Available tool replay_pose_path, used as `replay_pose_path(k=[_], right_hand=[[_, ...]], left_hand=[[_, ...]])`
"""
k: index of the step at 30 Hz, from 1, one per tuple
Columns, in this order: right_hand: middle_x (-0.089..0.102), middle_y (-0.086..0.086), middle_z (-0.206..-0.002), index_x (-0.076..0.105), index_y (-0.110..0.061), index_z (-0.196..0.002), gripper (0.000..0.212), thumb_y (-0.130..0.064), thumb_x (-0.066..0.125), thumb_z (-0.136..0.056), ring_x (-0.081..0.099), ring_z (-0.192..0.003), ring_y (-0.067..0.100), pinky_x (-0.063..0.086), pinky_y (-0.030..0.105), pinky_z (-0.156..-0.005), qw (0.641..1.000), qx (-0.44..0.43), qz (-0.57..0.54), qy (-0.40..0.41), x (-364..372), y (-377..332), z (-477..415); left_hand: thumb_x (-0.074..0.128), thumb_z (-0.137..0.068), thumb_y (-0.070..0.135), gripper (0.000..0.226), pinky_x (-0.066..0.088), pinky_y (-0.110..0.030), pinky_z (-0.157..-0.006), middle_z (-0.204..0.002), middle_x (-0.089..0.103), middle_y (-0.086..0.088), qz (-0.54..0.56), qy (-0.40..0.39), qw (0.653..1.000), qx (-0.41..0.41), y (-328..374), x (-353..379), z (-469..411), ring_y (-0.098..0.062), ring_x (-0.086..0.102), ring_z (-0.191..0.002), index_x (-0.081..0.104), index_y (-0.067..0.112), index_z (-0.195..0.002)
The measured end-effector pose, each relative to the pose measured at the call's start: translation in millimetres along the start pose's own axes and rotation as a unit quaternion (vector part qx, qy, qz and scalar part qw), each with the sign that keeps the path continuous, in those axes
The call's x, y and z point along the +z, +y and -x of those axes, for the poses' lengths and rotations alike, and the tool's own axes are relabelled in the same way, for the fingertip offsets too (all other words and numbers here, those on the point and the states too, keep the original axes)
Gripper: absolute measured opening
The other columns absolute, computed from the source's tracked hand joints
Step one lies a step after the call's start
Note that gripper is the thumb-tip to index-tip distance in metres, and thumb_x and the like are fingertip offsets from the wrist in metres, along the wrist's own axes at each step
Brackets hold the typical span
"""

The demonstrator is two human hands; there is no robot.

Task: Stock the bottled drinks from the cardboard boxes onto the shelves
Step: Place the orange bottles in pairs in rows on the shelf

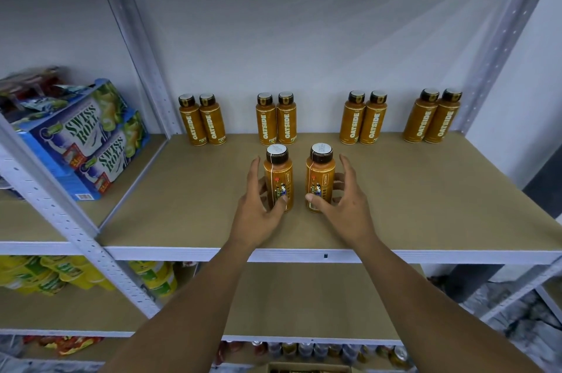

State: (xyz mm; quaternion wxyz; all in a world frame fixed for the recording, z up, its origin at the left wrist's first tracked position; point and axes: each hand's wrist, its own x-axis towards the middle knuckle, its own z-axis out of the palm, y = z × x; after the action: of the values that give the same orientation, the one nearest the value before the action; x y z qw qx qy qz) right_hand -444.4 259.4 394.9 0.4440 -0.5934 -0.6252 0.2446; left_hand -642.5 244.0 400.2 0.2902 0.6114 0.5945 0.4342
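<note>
Head view: hands (pixel 255 214) (pixel 343 211) hold two cylindrical, black-capped orange bottles (pixel 278 172) (pixel 320 172).

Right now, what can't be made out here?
All in the head view:
- Cardboard box: cut off by the bottom edge, contents unseen.
- Cans at the bottom: too small to read.
- Packets at far left: blurred.
- Left hand, right hand: fingers partly hidden behind left front bottle and right front bottle.

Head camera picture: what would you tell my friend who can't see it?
The left hand holds the left orange black-capped bottle and the right hand holds the right orange black-capped bottle, both upright on a brown shelf board. Four pairs of matching OATSIDE bottles stand behind them by the white wall. Blue Swiss Roll boxes lie further left.
</note>
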Motion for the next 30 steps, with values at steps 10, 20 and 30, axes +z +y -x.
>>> replay_pose_path(k=[10, 20, 30], right_hand=[[0.048, 0.0, -0.154, 0.005, -0.047, -0.157, 0.108, -0.049, 0.082, -0.08, 0.059, -0.127, 0.019, 0.054, 0.039, -0.101, 1.0, -0.006, 0.021, -0.009, 1.8, 0.9, 1.6], [0.047, 0.004, -0.156, 0.003, -0.046, -0.158, 0.105, -0.038, 0.08, -0.086, 0.056, -0.132, 0.024, 0.051, 0.043, -0.105, 1.0, 0.002, 0.009, -0.021, 1.6, 2.4, 1.7], [0.052, 0.002, -0.151, 0.004, -0.044, -0.158, 0.106, -0.04, 0.081, -0.084, 0.059, -0.127, 0.022, 0.053, 0.043, -0.103, 1.0, 0.005, 0.017, -0.003, 1.2, 1.3, 3.0]], left_hand=[[0.079, -0.089, 0.031, 0.108, 0.047, -0.046, -0.111, -0.16, 0.042, 0.001, -0.002, 0.021, 1.0, -0.004, -0.3, -1.4, 0.9, -0.019, 0.049, -0.14, -0.002, 0.048, -0.159], [0.082, -0.086, 0.036, 0.11, 0.051, -0.041, -0.104, -0.154, 0.048, 0.0, -0.011, 0.045, 0.999, 0.0, -0.6, -1.3, 1.4, -0.018, 0.054, -0.132, 0.001, 0.046, -0.159], [0.082, -0.085, 0.04, 0.11, 0.051, -0.043, -0.104, -0.156, 0.046, 0.002, -0.006, 0.044, 0.999, -0.001, 0.3, -0.7, 1.2, -0.018, 0.053, -0.133, 0.001, 0.047, -0.159]])
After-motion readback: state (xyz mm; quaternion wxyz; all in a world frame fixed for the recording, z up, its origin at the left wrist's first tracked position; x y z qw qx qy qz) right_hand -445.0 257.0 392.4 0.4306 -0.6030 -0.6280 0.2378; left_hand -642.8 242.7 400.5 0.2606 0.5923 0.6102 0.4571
